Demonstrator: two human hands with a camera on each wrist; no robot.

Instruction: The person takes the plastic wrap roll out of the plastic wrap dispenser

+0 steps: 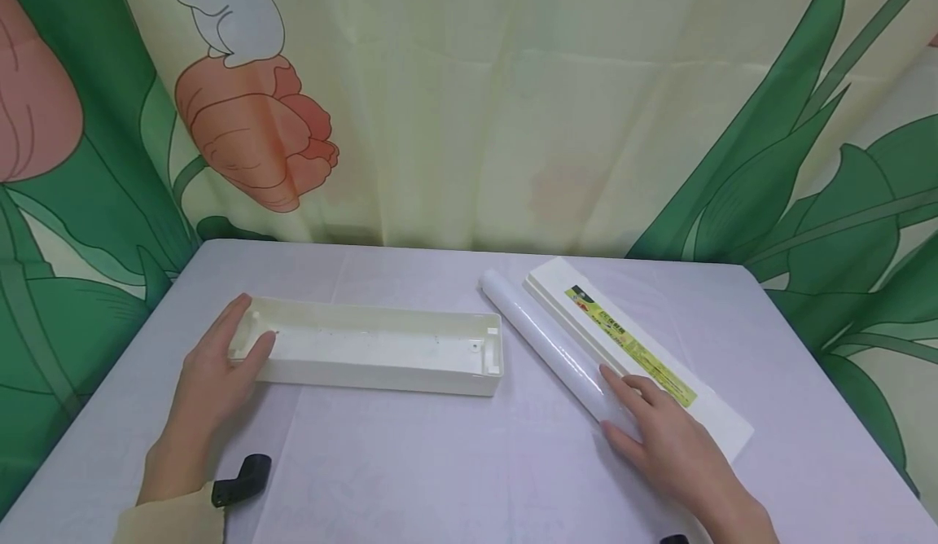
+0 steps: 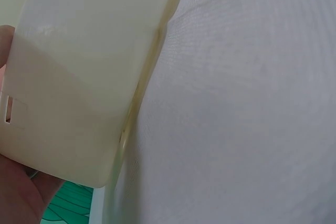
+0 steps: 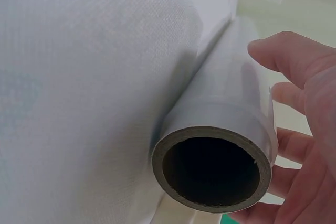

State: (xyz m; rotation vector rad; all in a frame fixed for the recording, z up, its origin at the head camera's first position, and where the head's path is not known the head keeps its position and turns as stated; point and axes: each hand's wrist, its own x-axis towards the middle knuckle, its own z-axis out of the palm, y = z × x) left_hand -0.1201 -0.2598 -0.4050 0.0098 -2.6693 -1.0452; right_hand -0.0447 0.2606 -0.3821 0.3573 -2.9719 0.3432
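Observation:
On the left of the table lies a long white plastic box (image 1: pixel 381 375), hollow side up. My left hand (image 1: pixel 211 389) grips its left end, thumb over the near wall and fingers at the far corner. In the left wrist view the box's outer wall (image 2: pixel 89 77) fills much of the picture. A roll of clear plastic film (image 1: pixel 542 339) lies slanted on the right. My right hand (image 1: pixel 677 442) is at its near end, fingers loosely spread along it. The right wrist view shows the roll's hollow cardboard core (image 3: pixel 168 192), with the fingers beside the roll and the thumb near its top.
Beside the roll, on its right, lies a long white lid (image 1: pixel 703 418) with a yellow-green label (image 1: pixel 633 348). A white cloth (image 1: pixel 410 462) covers the table. Behind it hangs a printed curtain (image 1: pixel 454 120).

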